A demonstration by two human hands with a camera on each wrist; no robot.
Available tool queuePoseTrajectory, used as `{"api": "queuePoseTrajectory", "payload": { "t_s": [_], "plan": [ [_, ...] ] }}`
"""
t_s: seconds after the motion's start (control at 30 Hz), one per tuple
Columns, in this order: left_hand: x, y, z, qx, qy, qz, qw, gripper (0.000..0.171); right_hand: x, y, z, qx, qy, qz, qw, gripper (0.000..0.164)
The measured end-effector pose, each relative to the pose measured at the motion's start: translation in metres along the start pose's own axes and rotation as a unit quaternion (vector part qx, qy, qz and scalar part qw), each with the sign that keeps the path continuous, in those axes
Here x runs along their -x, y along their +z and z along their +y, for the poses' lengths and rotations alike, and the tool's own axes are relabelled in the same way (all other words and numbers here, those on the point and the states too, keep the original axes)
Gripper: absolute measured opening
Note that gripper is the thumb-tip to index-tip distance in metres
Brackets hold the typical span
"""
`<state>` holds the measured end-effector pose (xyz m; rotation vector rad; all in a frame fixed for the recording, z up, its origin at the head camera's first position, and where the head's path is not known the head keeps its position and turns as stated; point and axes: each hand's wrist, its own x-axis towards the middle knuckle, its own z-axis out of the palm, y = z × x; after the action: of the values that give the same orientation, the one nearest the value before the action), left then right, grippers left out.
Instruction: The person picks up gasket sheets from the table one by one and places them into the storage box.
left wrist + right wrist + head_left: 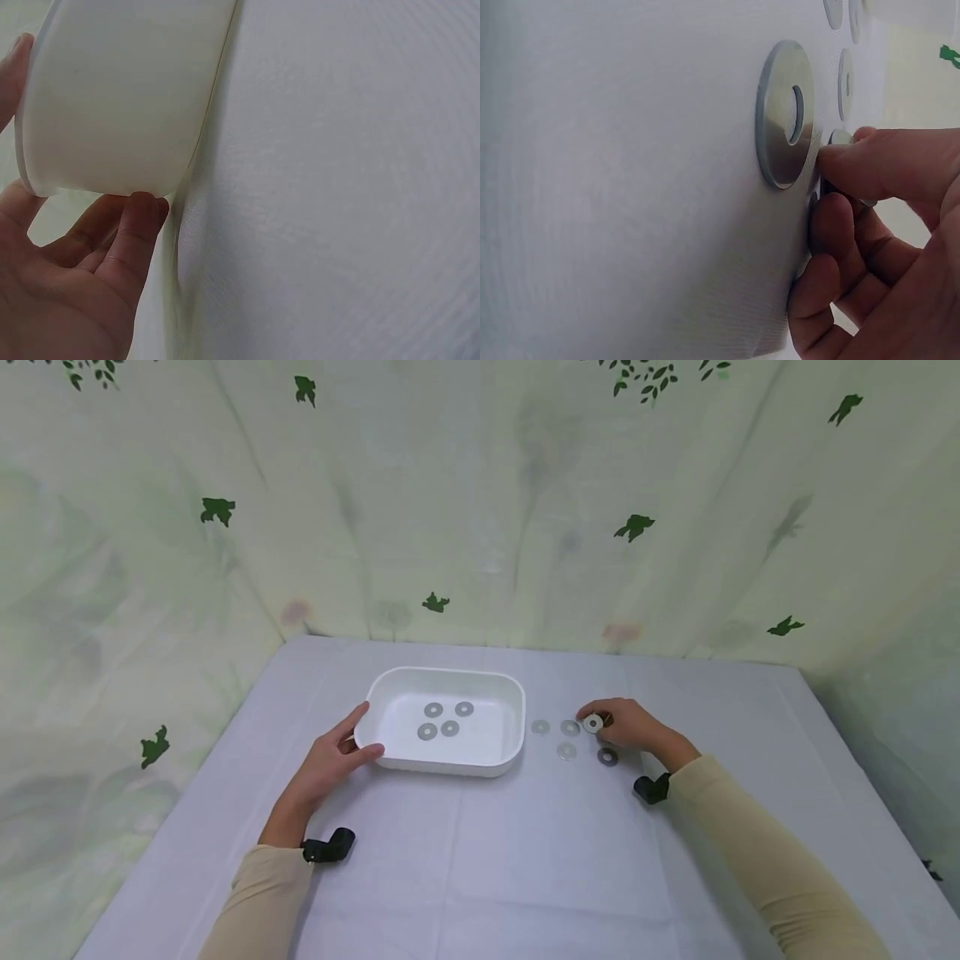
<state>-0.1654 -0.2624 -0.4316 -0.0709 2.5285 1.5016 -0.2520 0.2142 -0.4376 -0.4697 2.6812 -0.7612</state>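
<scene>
A flat metal washer is pinched between the thumb and fingers of my right hand, low over the cloth. In the right wrist view the thumb partly covers that washer. A darker washer lies just below this hand, and several paler ones, such as this washer, are to its left. My left hand grips the left end of a white tray, thumb at the near corner and fingers at the side. Several washers lie inside the tray, one of them a grey washer.
A white cloth covers the table. Behind it hangs a pale curtain with green leaf and bird shapes. Black wrist cameras are strapped to both wrists, the left camera close over the cloth.
</scene>
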Motion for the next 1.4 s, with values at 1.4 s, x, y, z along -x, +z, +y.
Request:
{"api": "queuePoseTrajectory", "payload": {
  "t_s": [1.4],
  "plan": [
    [0.001, 0.002, -0.002, -0.009, 0.001, 0.007, 0.9999, 0.090, -0.013, -0.032, -0.092, -0.056, -0.148, 0.087, 0.984, 0.036]
  ]
}}
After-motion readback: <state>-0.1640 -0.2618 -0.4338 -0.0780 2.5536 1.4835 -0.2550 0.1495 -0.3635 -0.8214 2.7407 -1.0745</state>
